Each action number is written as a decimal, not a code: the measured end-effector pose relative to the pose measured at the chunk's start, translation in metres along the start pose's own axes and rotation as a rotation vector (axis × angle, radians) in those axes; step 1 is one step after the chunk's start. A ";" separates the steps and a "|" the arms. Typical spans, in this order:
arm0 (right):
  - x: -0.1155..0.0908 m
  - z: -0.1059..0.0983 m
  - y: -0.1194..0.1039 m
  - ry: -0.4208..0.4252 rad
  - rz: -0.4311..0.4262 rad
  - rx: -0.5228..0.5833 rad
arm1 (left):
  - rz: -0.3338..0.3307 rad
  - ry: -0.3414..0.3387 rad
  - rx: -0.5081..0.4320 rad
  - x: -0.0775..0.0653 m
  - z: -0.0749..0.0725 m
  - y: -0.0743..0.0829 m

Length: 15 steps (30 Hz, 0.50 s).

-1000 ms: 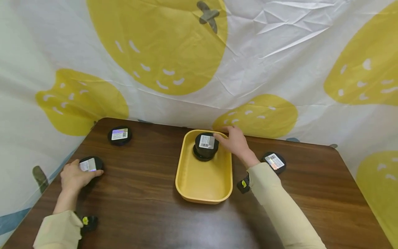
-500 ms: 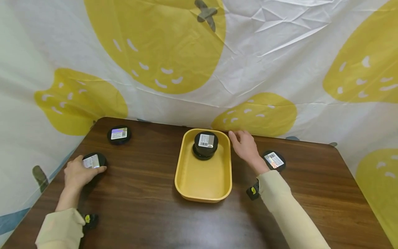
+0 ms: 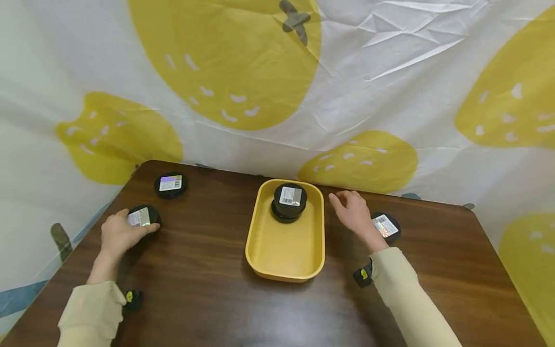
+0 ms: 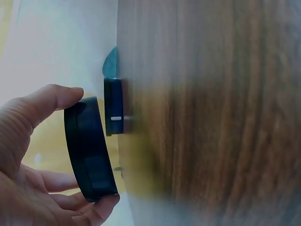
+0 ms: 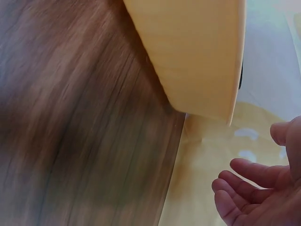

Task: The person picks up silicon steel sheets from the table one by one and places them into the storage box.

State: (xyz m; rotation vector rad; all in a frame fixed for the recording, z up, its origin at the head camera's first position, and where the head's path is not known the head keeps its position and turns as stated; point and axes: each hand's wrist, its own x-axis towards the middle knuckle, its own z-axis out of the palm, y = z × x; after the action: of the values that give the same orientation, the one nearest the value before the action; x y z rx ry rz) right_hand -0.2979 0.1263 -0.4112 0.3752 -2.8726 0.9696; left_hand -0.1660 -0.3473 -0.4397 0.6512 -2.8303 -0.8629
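Observation:
My left hand (image 3: 117,236) grips a flat, round black container (image 3: 140,217) with a pale label on top, at the table's left side. In the left wrist view, thumb and fingers span the black container's rim (image 4: 89,150), raised off the wood and slightly tilted. My right hand (image 3: 353,213) hovers just right of the yellow tray (image 3: 284,255), its fingers loosely bent around nothing. Inside the tray's far end, one labelled black container (image 3: 290,197) sits on top of another (image 3: 282,218). The right wrist view shows the tray's outer wall (image 5: 197,61) in front of the fingers (image 5: 256,174).
Another black container (image 3: 171,185) lies at the back left of the brown table (image 3: 195,270). One more black container (image 3: 387,226) lies beside my right wrist, partly hidden by it. A lemon-print cloth (image 3: 234,149) hangs behind the table's back edge.
My right hand has moved away from the stacked containers, out over the tray's right rim. My left hand has lifted its container and carried it a little right and farther back.

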 end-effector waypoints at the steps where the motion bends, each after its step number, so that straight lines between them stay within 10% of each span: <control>1: -0.001 -0.002 0.002 -0.001 0.008 -0.005 | 0.005 0.001 -0.002 0.000 0.000 0.002; 15: -0.007 -0.006 0.016 -0.028 0.028 -0.052 | -0.002 -0.006 -0.044 -0.001 -0.001 0.016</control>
State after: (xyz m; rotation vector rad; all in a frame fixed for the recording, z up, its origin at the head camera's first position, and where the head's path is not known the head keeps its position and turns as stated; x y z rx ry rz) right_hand -0.2951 0.1440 -0.4172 0.3485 -2.9288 0.8993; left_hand -0.1703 -0.3357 -0.4298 0.6472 -2.8072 -0.9261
